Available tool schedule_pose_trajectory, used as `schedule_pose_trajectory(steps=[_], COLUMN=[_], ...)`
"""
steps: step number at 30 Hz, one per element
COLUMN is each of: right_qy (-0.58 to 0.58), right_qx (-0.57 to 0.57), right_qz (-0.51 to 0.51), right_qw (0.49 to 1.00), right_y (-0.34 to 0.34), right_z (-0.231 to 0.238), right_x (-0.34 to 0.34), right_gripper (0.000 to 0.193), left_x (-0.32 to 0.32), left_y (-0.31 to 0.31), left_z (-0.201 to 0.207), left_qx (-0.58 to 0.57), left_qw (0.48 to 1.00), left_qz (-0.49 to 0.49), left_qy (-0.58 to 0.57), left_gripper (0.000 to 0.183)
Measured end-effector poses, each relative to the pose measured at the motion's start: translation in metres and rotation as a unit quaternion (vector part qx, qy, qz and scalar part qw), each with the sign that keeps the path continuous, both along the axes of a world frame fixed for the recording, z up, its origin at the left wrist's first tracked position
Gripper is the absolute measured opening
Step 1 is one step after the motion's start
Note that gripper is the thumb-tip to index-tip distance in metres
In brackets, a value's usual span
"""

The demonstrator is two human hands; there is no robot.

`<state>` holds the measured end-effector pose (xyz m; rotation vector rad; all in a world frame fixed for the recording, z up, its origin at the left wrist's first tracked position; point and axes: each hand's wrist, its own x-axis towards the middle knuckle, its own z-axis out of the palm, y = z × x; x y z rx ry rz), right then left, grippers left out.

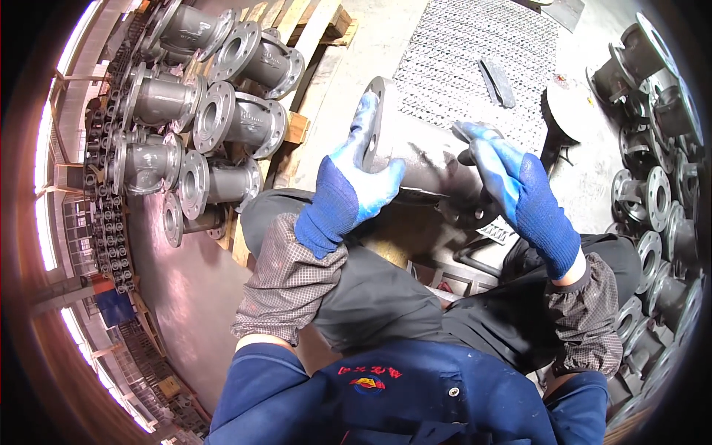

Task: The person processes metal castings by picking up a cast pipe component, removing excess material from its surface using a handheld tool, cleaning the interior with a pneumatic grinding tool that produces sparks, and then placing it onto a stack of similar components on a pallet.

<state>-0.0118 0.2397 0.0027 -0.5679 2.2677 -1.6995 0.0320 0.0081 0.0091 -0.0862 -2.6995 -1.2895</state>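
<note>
A wooden pallet [315, 33] left of the perforated metal plate [467, 44] carries rows of gray flanged fittings [256, 122]; more flanged pieces [656, 199] are piled to the plate's right. A dark strip [497, 83] lies on the plate. The flanged body [426, 152] being handled lies sideways at the plate's near edge. The person's left hand [354, 182], gloved, reaches up to its left flange, fingers extended along the rim and thumb spread wide. The gloved right hand [512, 174] angles inward over its right end, fingers straight; whether they grip the dark piece [467, 137] beneath cannot be told.
</note>
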Motion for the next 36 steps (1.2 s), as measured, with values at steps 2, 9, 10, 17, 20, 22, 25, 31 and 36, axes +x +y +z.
schedule_pose_trajectory(steps=[2,9,10,17,20,22,25,31,36], right_qy=[-0.020,-0.045,-0.075,0.078,0.016,0.108,0.201,0.251,0.191], right_qx=[-0.005,-0.046,-0.048,-0.048,-0.009,-0.013,0.037,0.089,0.114], right_qz=[-0.015,-0.017,-0.014,-0.015,0.005,-0.008,-0.008,0.016,0.024], right_qw=[1.000,0.998,0.996,0.996,1.000,0.994,0.979,0.964,0.975], right_y=[0.000,-0.004,-0.004,-0.004,-0.005,-0.007,-0.005,-0.005,-0.001], right_z=[-0.002,0.001,0.002,-0.015,-0.003,-0.012,-0.013,-0.002,0.004], right_x=[-0.004,-0.003,-0.003,-0.003,-0.003,-0.004,-0.004,-0.001,-0.005], right_gripper=[0.032,0.034,0.034,0.038,0.039,0.043,0.050,0.056,0.052], left_x=[-0.001,-0.003,-0.003,-0.004,-0.002,-0.003,-0.002,-0.003,-0.002], left_y=[-0.001,-0.001,0.000,0.002,0.000,0.001,0.000,-0.001,0.004], left_z=[-0.001,-0.003,-0.002,0.002,0.001,0.000,0.000,-0.003,0.007], left_qx=[-0.027,-0.022,-0.019,-0.033,-0.035,-0.031,-0.033,-0.033,0.020], left_qw=[1.000,1.000,1.000,0.999,0.999,0.999,0.999,0.999,0.998], left_qz=[-0.008,-0.010,-0.007,-0.014,-0.007,-0.009,-0.014,-0.019,-0.004], left_qy=[0.014,0.000,-0.004,-0.023,-0.016,-0.009,-0.001,0.016,-0.067], left_gripper=[0.076,0.076,0.076,0.077,0.077,0.077,0.076,0.075,0.076])
